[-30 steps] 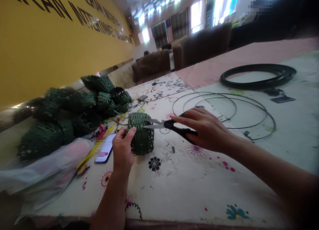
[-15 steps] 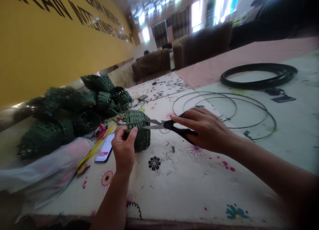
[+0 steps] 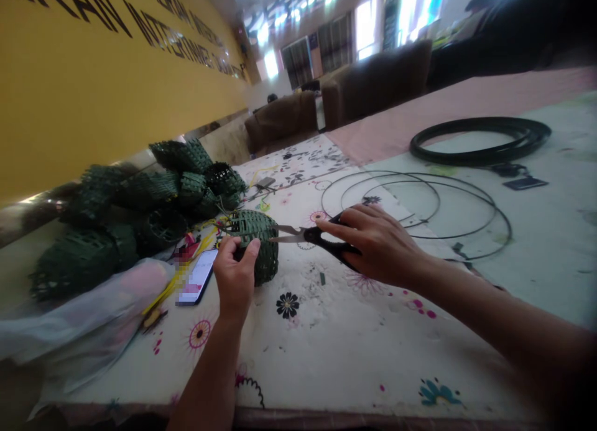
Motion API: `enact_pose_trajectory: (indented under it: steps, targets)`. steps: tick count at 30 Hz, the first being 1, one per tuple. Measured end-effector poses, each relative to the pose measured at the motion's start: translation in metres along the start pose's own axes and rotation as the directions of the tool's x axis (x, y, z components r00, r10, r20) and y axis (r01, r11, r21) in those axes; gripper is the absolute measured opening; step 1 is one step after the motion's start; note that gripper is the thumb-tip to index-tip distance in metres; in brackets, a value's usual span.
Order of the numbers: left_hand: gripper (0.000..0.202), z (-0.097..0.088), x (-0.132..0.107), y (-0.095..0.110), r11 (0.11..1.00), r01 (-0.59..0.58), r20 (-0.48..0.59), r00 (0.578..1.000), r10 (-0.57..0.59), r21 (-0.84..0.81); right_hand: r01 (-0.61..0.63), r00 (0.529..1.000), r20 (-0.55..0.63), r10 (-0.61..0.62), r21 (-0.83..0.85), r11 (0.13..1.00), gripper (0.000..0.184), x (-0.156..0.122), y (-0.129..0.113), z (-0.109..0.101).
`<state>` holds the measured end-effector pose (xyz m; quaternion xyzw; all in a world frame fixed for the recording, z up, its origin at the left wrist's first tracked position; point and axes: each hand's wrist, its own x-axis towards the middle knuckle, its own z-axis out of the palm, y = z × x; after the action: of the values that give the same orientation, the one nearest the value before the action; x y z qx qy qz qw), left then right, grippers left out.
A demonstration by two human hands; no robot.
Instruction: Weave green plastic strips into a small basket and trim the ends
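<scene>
A small green woven basket (image 3: 265,254) is gripped at its left side by my left hand (image 3: 237,266), thumb over the weave. Loose strip ends stick out at its upper left. My right hand (image 3: 380,241) is closed around the black handles of a pair of scissors (image 3: 310,235), index finger stretched along the handle. The blades point left, parted, with their tips at the right side of the basket. Whether a strip lies between the blades, I cannot tell.
Several green woven baskets (image 3: 153,191) are heaped at the left by the yellow wall. A phone (image 3: 198,278), yellow strips and a translucent plastic bag (image 3: 93,322) lie nearby. Thin loops of cord (image 3: 494,204) and a thick dark coil (image 3: 480,160) lie at the right on the flowered tablecloth (image 3: 336,356).
The scissors and my right hand have shifted slightly left. The basket has turned or tilted a little in my left hand. The blades remain apart.
</scene>
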<state>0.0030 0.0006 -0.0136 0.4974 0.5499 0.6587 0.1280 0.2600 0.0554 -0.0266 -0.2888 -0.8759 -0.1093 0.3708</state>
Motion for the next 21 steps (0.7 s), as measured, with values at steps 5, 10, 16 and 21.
enact_pose_trajectory:
  steps: [5, 10, 16, 21]
  targets:
    - [0.026, -0.0008, 0.0022, -0.0038, 0.996, 0.071, 0.002, 0.997, -0.071, -0.063, -0.017, 1.000, 0.022, 0.016, 0.051, 0.999, 0.044, 0.0004, -0.0005, 0.0000]
    - [0.025, -0.0032, 0.0055, -0.0075, 0.988, 0.103, 0.007, 0.995, -0.103, -0.114, -0.017, 1.000, 0.010, 0.016, 0.058, 0.998, 0.047, 0.0006, -0.0002, 0.0005]
    - [0.024, -0.0038, 0.0062, -0.0063, 0.969, 0.167, 0.032, 0.986, -0.164, -0.181, -0.009, 1.000, -0.021, 0.010, 0.059, 0.998, 0.044, 0.0005, 0.0001, 0.0006]
    - [0.024, -0.0027, 0.0077, 0.0010, 0.886, 0.303, 0.094, 0.953, -0.289, -0.351, -0.010, 0.999, -0.045, 0.017, 0.153, 0.988, 0.046, -0.0014, 0.0004, 0.0084]
